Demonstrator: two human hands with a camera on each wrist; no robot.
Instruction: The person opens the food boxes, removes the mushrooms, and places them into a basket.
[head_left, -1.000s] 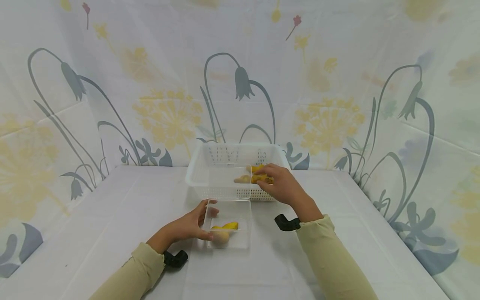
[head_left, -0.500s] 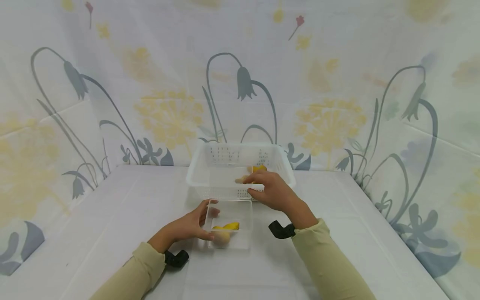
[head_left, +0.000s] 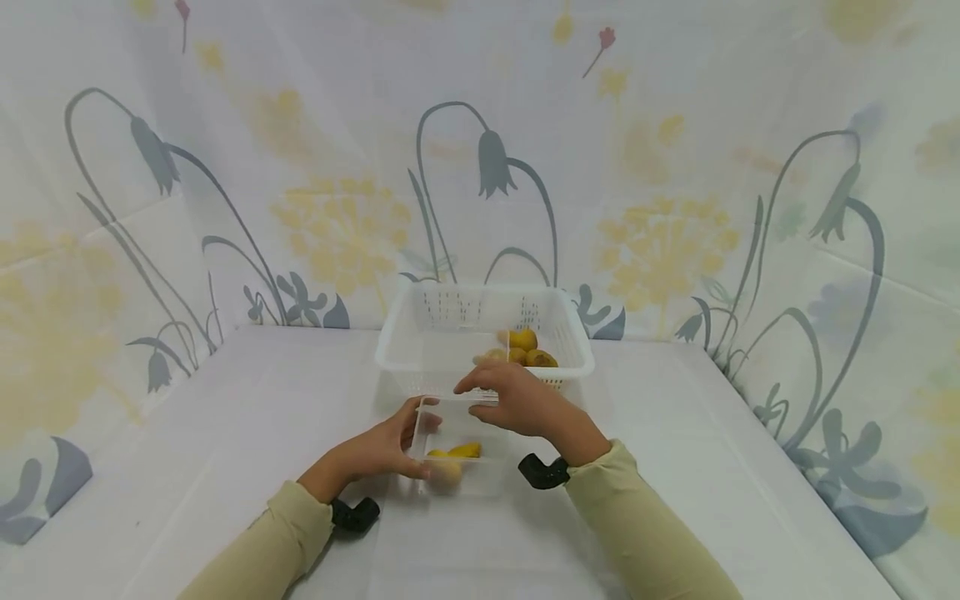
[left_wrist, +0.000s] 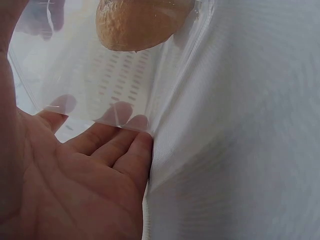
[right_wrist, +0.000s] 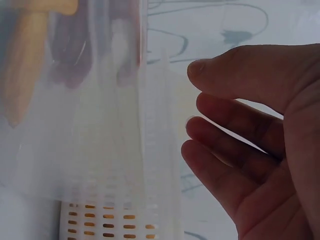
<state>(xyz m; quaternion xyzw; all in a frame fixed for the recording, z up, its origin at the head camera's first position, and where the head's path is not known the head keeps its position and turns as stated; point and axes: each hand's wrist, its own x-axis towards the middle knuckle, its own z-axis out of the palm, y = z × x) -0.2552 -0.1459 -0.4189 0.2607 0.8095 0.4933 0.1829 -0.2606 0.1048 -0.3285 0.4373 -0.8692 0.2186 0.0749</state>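
Observation:
A clear plastic box (head_left: 480, 482) stands on the table, and a clear panel that looks like its raised lid (head_left: 450, 350) rises behind it. My left hand (head_left: 371, 450) holds the box's left side, thumb in front and fingers behind. Inside lie a yellow elongated piece (head_left: 463, 450) and a rounded tan piece (left_wrist: 142, 25); their exact kind is unclear. Over the box's back right is my right hand (head_left: 528, 404), fingers loosely bent. In the right wrist view nothing lies between its fingertips (right_wrist: 200, 150), which are close to the clear plastic; contact cannot be told.
A white perforated basket (head_left: 581, 354) stands behind the box, with several yellow-brown rounded pieces (head_left: 542, 358) on its right side. White cloth covers the table (head_left: 697, 433), and a flower-patterned curtain (head_left: 660, 125) surrounds it.
My right hand has moved left and toward me, from above the basket to over the box. More of the pieces in the basket now show. The left hand keeps its hold.

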